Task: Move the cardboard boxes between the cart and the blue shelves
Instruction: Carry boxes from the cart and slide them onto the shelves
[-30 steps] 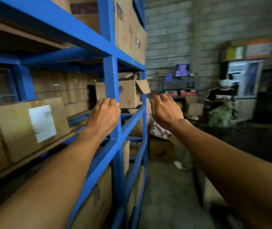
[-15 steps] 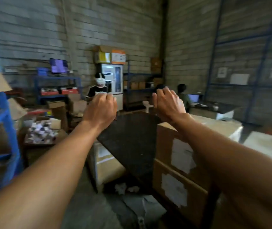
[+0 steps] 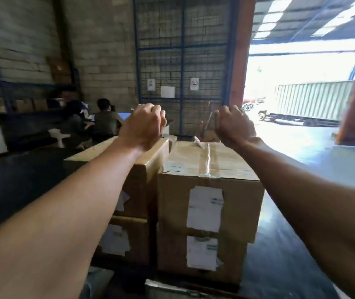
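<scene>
Both hands, left hand (image 3: pixel 144 124) and right hand (image 3: pixel 233 124), curled empty above the stiff, probably heavy taped box (image 3: pixel 210 184); best gripped under bottom edges.

The view has swung away from the blue shelving, which filled the left of the frame a second ago and is now out of sight. Two stacks of cardboard boxes (image 3: pixel 210 203) now stand directly ahead; half a second ago they sat low at the right edge. The left hand (image 3: pixel 143 124) and right hand (image 3: pixel 234 124), both raised and empty as before, are now above the far ends of the top boxes, fingers curled more tightly than before. Beyond the boxes, a blue wire-mesh panel (image 3: pixel 183 50) and an open doorway (image 3: pixel 301 83), to its right, have come into view. The seated person (image 3: pixel 106 119), formerly right of the hands, now appears left of the boxes.
</scene>
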Demonstrator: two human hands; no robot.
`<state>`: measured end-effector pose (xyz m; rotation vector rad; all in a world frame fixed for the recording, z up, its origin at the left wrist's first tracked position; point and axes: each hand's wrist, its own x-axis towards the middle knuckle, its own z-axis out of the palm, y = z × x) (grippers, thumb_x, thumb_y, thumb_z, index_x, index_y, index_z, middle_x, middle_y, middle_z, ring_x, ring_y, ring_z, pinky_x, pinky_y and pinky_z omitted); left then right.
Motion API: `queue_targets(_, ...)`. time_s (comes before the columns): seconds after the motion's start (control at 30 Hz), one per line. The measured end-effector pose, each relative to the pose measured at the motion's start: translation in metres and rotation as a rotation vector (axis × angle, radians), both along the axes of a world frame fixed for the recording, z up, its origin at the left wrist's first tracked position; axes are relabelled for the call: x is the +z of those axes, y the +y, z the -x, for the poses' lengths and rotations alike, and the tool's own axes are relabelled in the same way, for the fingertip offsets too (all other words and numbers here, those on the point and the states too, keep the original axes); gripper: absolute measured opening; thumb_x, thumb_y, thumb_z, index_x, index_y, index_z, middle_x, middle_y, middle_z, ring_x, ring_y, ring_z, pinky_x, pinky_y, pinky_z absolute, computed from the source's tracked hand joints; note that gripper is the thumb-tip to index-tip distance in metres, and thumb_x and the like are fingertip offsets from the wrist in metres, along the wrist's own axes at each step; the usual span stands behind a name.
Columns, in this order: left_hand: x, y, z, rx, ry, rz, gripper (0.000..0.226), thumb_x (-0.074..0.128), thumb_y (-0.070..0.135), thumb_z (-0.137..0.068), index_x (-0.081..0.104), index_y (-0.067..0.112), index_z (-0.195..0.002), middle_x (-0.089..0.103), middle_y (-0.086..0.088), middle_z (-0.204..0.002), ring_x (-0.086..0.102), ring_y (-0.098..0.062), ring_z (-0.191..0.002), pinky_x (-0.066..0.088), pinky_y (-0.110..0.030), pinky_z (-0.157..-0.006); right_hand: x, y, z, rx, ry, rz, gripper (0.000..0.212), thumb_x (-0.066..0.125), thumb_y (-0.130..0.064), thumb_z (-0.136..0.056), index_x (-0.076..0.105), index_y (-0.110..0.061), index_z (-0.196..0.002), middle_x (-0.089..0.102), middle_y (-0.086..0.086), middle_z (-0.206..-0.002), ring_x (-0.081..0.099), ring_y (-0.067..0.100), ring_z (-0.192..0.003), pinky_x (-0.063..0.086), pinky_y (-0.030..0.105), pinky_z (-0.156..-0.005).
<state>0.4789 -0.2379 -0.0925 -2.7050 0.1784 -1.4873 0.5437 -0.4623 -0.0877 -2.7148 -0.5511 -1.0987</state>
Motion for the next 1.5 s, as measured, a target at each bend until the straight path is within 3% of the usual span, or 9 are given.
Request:
queue_targets(0.1, -0.024, -0.040, -0.007, -0.107, 0.067, 0.046, 0.033, 0.034, 0.024, -0.100, 0.060, 0.004, -0.096, 0.063, -0.016, -0.095, 0.059, -0.031, -0.089, 0.043, -0.038, -0.070, -0.023, -0.042, 0.008, -0.111, 0.077, -0.039, 0.031, 0.035, -0.017, -0.101, 0.056, -0.007, -0.122, 0.057, 0.016, -0.121, 0.053, 0.037, -0.111, 0.044, 0.042, -0.084)
queue_targets(0.2, -0.051, -0.067, -0.005, -0.123, 0.216, 0.068, 0.036, 0.035, 0.024, -0.099, 0.059, 0.001, -0.114, 0.063, -0.019, -0.110, 0.059, -0.032, -0.102, 0.045, -0.038, -0.086, -0.048, -0.061, 0.030, -0.134, 0.100, -0.023, 0.031, 0.035, -0.012, -0.103, 0.058, -0.003, -0.122, 0.057, 0.020, -0.122, 0.052, 0.037, -0.115, 0.042, 0.043, -0.093)
queue_targets(0.43, -0.102, -0.068, -0.007, 0.093, 0.661, 0.151, 0.053, 0.033, 0.044, -0.101, 0.050, 0.006, -0.134, 0.051, -0.016, -0.136, 0.047, -0.031, -0.125, 0.035, -0.037, -0.102, -0.106, -0.069, 0.038, -0.095, 0.389, -0.044, 0.041, 0.033, -0.037, -0.104, 0.052, -0.013, -0.131, 0.052, 0.017, -0.133, 0.050, 0.038, -0.121, 0.044, 0.046, -0.097)
queue_targets(0.77, -0.144, -0.051, -0.018, 0.084, 0.388, 0.140, 0.067, 0.034, 0.060, -0.093, 0.059, 0.006, -0.124, 0.058, -0.016, -0.127, 0.053, -0.034, -0.116, 0.041, -0.045, -0.097, -0.154, -0.080, 0.025, -0.013, 0.292, -0.211, 0.082, 0.045, -0.079, -0.078, 0.051, -0.013, -0.125, 0.055, 0.009, -0.131, 0.047, 0.026, -0.123, 0.044, 0.040, -0.098)
queue_targets(0.93, -0.144, -0.052, -0.011, 0.131, 0.458, 0.111, 0.095, 0.037, 0.082, -0.074, 0.054, 0.008, -0.132, 0.049, -0.020, -0.135, 0.046, -0.036, -0.123, 0.040, -0.048, -0.100, -0.162, -0.077, 0.024, -0.016, 0.252, -0.226, 0.079, 0.058, -0.070, -0.081, 0.047, -0.011, -0.132, 0.048, 0.009, -0.138, 0.038, 0.027, -0.131, 0.039, 0.043, -0.105)
queue_targets(1.1, -0.152, -0.054, -0.004, 0.116, 0.545, 0.441, 0.091, 0.047, 0.085, -0.068, 0.043, 0.031, -0.141, 0.014, -0.020, -0.153, 0.017, -0.043, -0.139, 0.032, -0.059, -0.104, -0.175, -0.071, 0.029, -0.108, 0.326, -0.267, 0.085, 0.058, -0.075, -0.077, 0.031, -0.026, -0.140, 0.014, 0.008, -0.155, 0.023, 0.046, -0.137, 0.026, 0.065, -0.108)
queue_targets(1.27, -0.163, -0.049, -0.004, -0.062, 0.595, 0.616, 0.102, 0.083, 0.063, -0.051, 0.036, 0.037, -0.137, -0.009, -0.016, -0.154, 0.018, -0.053, -0.137, 0.033, -0.058, -0.108, -0.186, -0.074, 0.023, 0.005, 0.350, -0.286, 0.114, 0.085, -0.067, -0.051, 0.020, -0.028, -0.136, 0.004, 0.007, -0.153, 0.045, 0.049, -0.119, 0.050, 0.058, -0.091)
queue_targets(1.4, -0.161, -0.051, -0.006, 0.005, 0.611, 0.620, 0.095, 0.088, 0.030, -0.064, 0.033, 0.036, -0.142, 0.013, -0.018, -0.146, 0.036, -0.049, -0.126, 0.050, -0.043, -0.093, -0.189, -0.075, 0.018, 0.032, 0.300, -0.284, 0.111, 0.090, -0.054, -0.055, 0.022, -0.023, -0.136, 0.010, 0.008, -0.152, 0.048, 0.048, -0.116, 0.049, 0.055, -0.089)
queue_targets(1.5, -0.161, -0.052, -0.009, -0.099, 0.594, 1.040, 0.093, 0.083, 0.041, -0.071, 0.030, 0.022, -0.146, 0.037, -0.009, -0.133, 0.050, -0.035, -0.113, 0.055, -0.043, -0.084, -0.190, -0.075, 0.020, 0.032, 0.287, -0.314, 0.109, 0.090, -0.053, -0.056, 0.024, -0.021, -0.137, 0.012, 0.008, -0.151, 0.049, 0.046, -0.116, 0.050, 0.055, -0.089)
